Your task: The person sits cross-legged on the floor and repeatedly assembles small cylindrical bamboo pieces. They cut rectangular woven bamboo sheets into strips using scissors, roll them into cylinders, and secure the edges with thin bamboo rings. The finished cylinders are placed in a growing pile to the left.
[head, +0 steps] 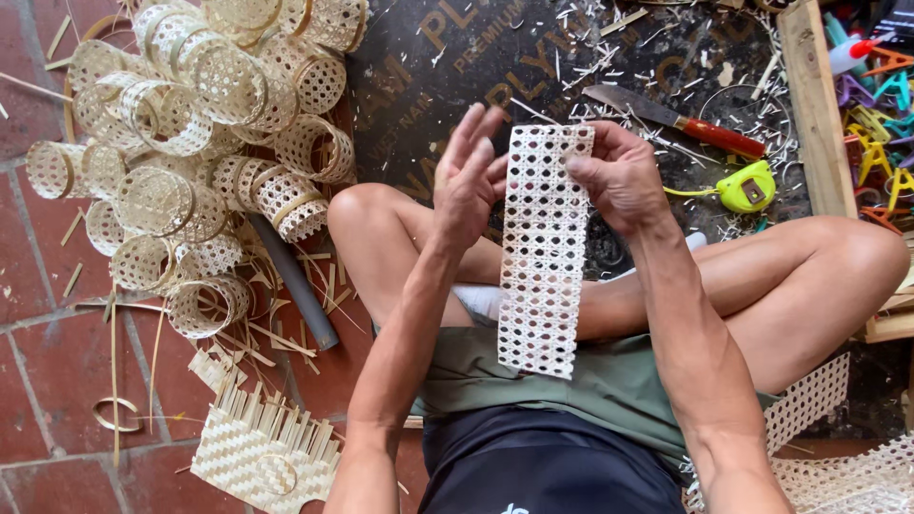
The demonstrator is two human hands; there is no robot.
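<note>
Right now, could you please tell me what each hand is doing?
Left hand: open, fingers spread beside the woven cane strip.
Right hand: closed, pinching the strip's top.

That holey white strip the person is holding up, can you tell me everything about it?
The woven strip is a long, pale rectangle of open cane-like weave, full of small holes in regular rows. It hangs upright over the person's lap. The right hand pinches its top edge, while the left hand, fingers spread, rests against its upper left side. Its lower end hangs free.
</note>
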